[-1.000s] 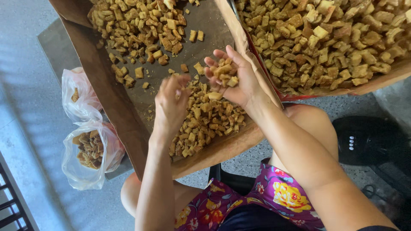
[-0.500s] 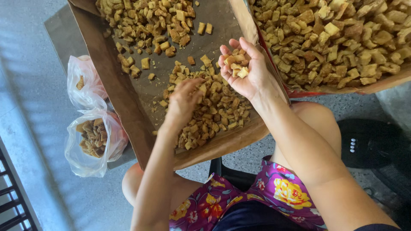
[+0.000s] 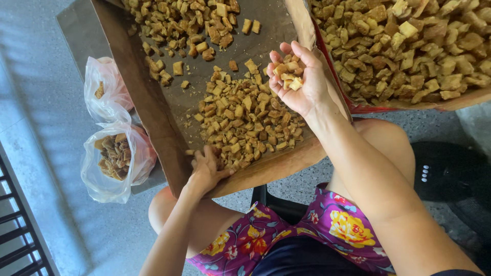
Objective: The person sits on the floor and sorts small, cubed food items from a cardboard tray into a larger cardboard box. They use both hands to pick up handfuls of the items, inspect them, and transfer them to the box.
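A brown cardboard tray (image 3: 153,112) lies across my knees, with small tan fried cubes (image 3: 245,120) heaped at its near end and more cubes (image 3: 179,20) at its far end. My left hand (image 3: 207,168) rests on the tray's near corner, fingers curled among the cubes at the pile's edge. My right hand (image 3: 299,82) is raised above the tray's right side, palm up and cupped, with a handful of cubes (image 3: 286,74) in it.
A second cardboard tray (image 3: 399,105) full of larger cubes sits at the upper right. Two clear plastic bags (image 3: 115,158) with cubes inside lie on the grey floor at the left. A black metal rack (image 3: 20,240) stands bottom left, a dark object (image 3: 440,168) at right.
My left hand has dropped from the middle of the pile to the tray's near corner. My right hand has lifted slightly, still cupping its handful.
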